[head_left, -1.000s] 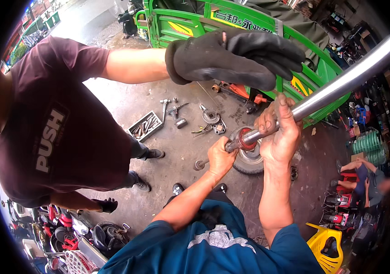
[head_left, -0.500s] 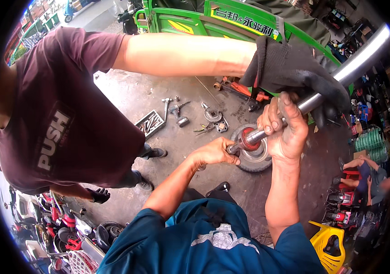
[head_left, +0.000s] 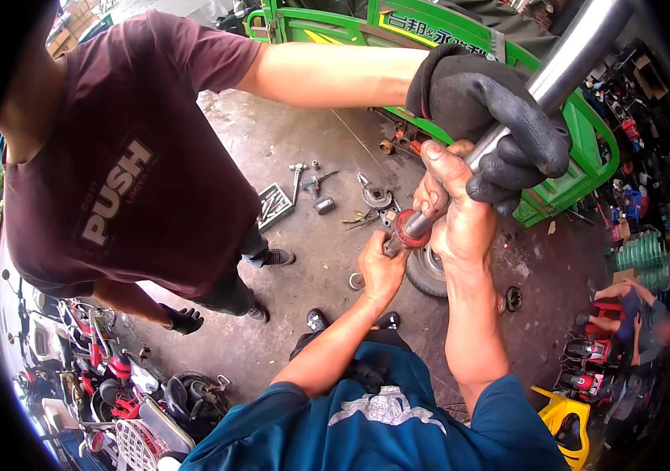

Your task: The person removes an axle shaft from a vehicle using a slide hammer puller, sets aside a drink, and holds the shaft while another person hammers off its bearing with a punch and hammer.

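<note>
Head view: can you tell me what the left hand (head_left: 382, 268) is doing?

Yes. It is closed around the lower end of a metal shaft (head_left: 578, 59), near the centre of the frame, just below a red ring (head_left: 419, 239) which sits around this shaft.

And the right hand (head_left: 464, 212)?

It also grasps the shaft, a little above the ring. Its fingers curl around the metal, and its thumb points upward along it.

Where does the shaft go?

It is tilted, and it runs from the centre to the upper right, up to the top edge of the frame. Above the right hand, a co-worker's gloved hand (head_left: 500, 118) wraps around it too.

What about the co-worker's other gloved hand (head_left: 183, 319)?

It hangs at the left, below the middle; I cannot tell if it holds something.

Which things lie on the floor (head_left: 327, 259)?

Behind the two bare hands there is a wheel (head_left: 425, 275), partly hidden. Left of the centre I see a tool tray (head_left: 278, 217) and, just beside it, a power drill (head_left: 323, 206).

And around?

A green vehicle (head_left: 327, 33) stands at the top, and a yellow chair (head_left: 577, 451) at the lower right.
</note>
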### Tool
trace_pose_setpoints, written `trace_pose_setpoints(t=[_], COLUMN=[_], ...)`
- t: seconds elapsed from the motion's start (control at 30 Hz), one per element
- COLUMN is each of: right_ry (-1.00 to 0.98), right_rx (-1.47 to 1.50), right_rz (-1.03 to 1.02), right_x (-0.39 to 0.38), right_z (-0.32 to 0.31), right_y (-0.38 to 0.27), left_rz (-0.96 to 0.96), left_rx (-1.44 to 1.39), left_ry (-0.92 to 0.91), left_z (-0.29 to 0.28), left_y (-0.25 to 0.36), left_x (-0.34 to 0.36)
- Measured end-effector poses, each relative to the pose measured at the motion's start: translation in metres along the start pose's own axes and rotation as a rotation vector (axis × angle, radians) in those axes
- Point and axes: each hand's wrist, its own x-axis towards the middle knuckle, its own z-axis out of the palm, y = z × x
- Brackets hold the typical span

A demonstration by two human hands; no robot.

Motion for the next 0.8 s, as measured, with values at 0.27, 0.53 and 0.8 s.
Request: trace_pose_setpoints(t=[0.27, 0.53, 0.8], right_ry=[-0.148, -0.142, -0.083], right_rx=[0.052, 0.015, -0.086], right_rz=[0.079, 0.136, -0.042], right_x=[0.015, 0.021, 0.032], right_z=[-0.005, 0.002, 0.030], right_y=[0.017, 0.026, 0.044], left_rz=[-0.336, -0.308, -0.010], left_rx=[-0.253, -0.219, 0.147], left_ry=[-0.834, -0.704, 0.299], left_z=[-0.056, -0.053, -0.035], left_y=[0.018, -0.011, -0.039], left_x=[0.039, 0.051, 0.022])
